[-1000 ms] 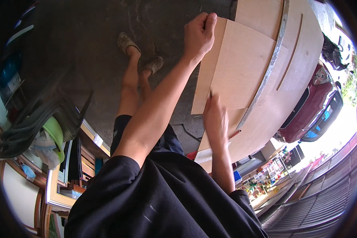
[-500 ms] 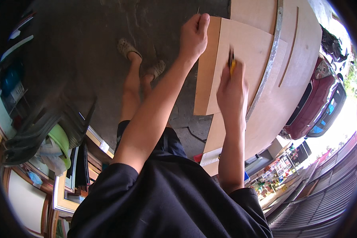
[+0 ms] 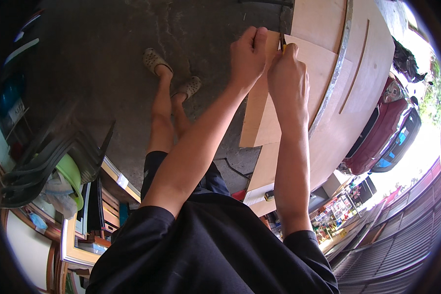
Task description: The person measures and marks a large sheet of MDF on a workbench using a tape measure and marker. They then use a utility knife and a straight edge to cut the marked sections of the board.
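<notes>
My left hand [image 3: 249,55] is closed on the far left edge of a light plywood board [image 3: 272,115], its thumb and fingers bent around it. The fingertips' hold is partly hidden. Right beside it, my right hand [image 3: 289,71] grips a yellow and black utility knife [image 3: 284,47]. The knife's tip meets the board's far end, at the lengthwise line that marks off a narrow strip [image 3: 255,117] along the left side. Most of the knife is covered by my fingers.
Larger plywood sheets [image 3: 323,22] lie under and right of the board, crossed by a long grey metal straightedge [image 3: 332,73]. Stacked dark chairs [image 3: 49,161] and a green basin [image 3: 69,177] stand at left. A dark red car [image 3: 379,130] is parked at right.
My right hand has moved the knife away from me to the board's far end, close to my left hand. The left hand has shifted slightly right and nearer.
</notes>
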